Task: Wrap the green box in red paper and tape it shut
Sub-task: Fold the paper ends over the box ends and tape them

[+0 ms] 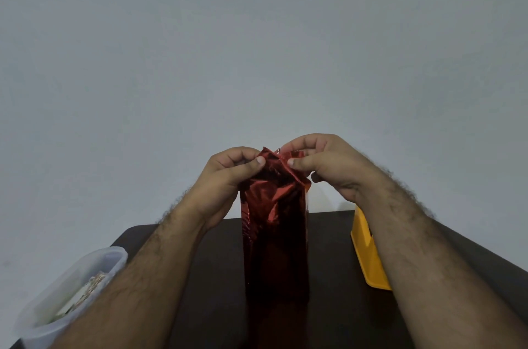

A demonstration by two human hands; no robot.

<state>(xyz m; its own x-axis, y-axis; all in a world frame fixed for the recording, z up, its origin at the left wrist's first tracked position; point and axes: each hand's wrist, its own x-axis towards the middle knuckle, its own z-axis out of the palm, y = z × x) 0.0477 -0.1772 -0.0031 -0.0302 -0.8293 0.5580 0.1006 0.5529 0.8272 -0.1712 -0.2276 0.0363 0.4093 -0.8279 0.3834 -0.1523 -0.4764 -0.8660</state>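
Observation:
A tall box stands upright on the dark table [328, 263], fully covered in shiny red paper [275, 240]; no green shows. My left hand [228, 177] pinches the paper's crumpled top edge from the left, thumb on the near side. My right hand [323, 162] pinches the same top edge from the right, thumb pressing the paper toward the middle. Both hands meet above the box's top end. No tape is visible.
A yellow plastic tray [367, 251] lies on the table right of the box, partly behind my right forearm. A clear plastic container [74, 285] with items inside sits at the table's left edge. A plain grey wall fills the background.

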